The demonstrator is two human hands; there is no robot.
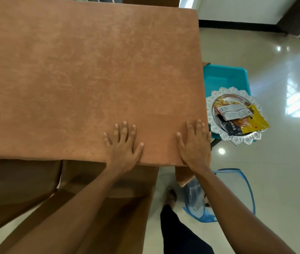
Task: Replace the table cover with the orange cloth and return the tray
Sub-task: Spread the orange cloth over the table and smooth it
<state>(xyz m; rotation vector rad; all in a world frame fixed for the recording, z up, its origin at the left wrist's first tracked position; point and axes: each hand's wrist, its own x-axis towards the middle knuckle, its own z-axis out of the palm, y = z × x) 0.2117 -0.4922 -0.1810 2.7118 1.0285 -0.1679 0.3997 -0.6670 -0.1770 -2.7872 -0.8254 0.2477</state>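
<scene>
Two bare forearms came up from the bottom of the frame, nearest of all, and ended in two hands pressed flat on the orange cloth (83, 74). The left hand (122, 143) lay at lower centre with its fingers spread; the right hand (195, 143) lay just beside the cloth's lower right corner, its little finger at the right edge. Neither hand gripped anything: both were open, palms down, as if smoothing.

That cloth filled the upper left and middle of the frame, spread flat over the table, its near hem hanging below the edge at lower left. A loose flap (184, 176) dangled under the right wrist. I judged the covering nearly done and the tray not yet returned.

One silver tray (211, 114) with a scalloped rim sat at middle right, off the table, resting on one teal stool (226, 77) close beside the table's right edge. On it lay what I counted as three snack packets, though they overlapped and there may have been more: a yellow packet (257, 119), a dark packet (232, 128) and a white packet (232, 112), with some loose nuts behind them.

Lower right, one blue mesh basket (246, 189) stood on the pale floor, something grey inside it.

From here, a push toward the right could drag the cloth askew. The tray overhung the stool toward the viewer, and the yellow packet stuck out past its rim, so a tilted lift might spill it.
</scene>
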